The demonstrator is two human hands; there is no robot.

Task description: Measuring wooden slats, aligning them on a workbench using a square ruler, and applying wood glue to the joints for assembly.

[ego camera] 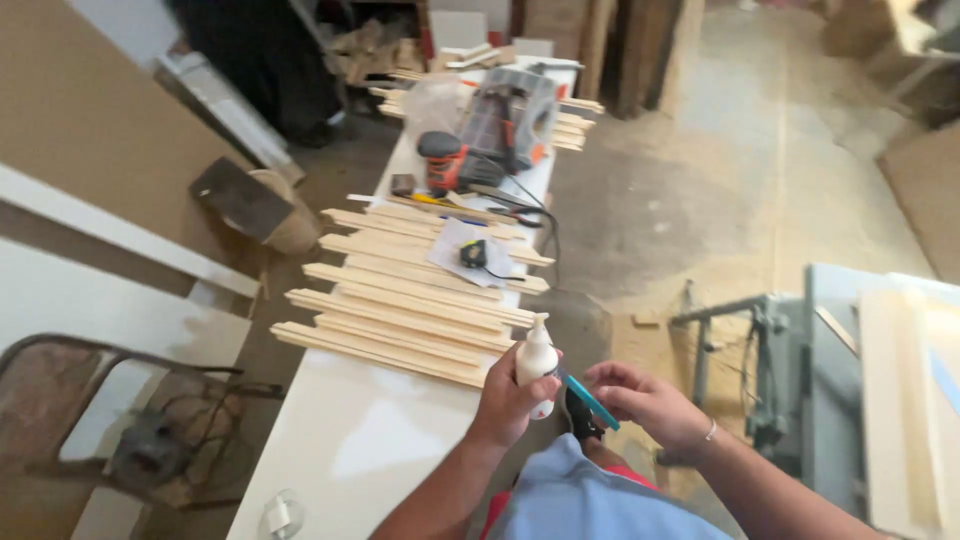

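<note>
Glue bottle (537, 362), small, white, light and smooth plastic, held upright off the counter's (370, 440) near edge; left hand (508, 400) wraps its body, right hand (645, 400) pinches a teal tool (590, 402).

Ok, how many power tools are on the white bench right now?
2 that I can make out: an orange and black sander past the wood strips, and a larger grey tool just behind it at the far end. Clutter there may hide others.
</note>
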